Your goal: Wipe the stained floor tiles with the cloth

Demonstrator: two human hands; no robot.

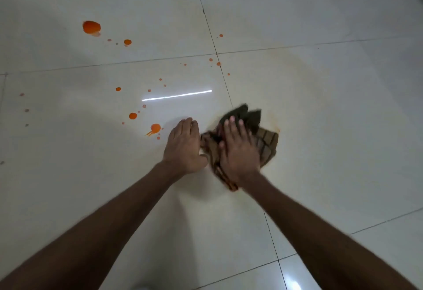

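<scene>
1. Orange stains (91, 27) dotted the glossy white floor tiles (68, 175), nearly all of them to the left of your hands. The largest blob lay far up on the left. Smaller drops were scattered down from it to a splashed spot (155, 128) just beside your left hand.
2. Your cloth (266, 143), brown with a dark check, lay bunched on the floor across the grout line (209, 28) that ran away from you between two tiles. Its dark far corner stuck out beyond your fingertips, and a narrow tail of it trailed back beside your right wrist.
3. Your right hand (239, 152) lay palm down on top of the cloth. Its fingers (231, 127) were straight and slightly apart, pressing flat rather than gripping.
4. Your left hand (183, 145) rested palm down on the bare tile just left of the cloth. Its fingers (186, 127) were straight and close together, and the thumb reached the cloth's near edge. It held nothing.
5. A faint yellowish smear (297, 67) curved over the tile beyond and to the right of the cloth, with a darker rim close around the cloth's right side.
6. A thin bright reflection (176, 95) crossed the tile just beyond your left hand.
</scene>
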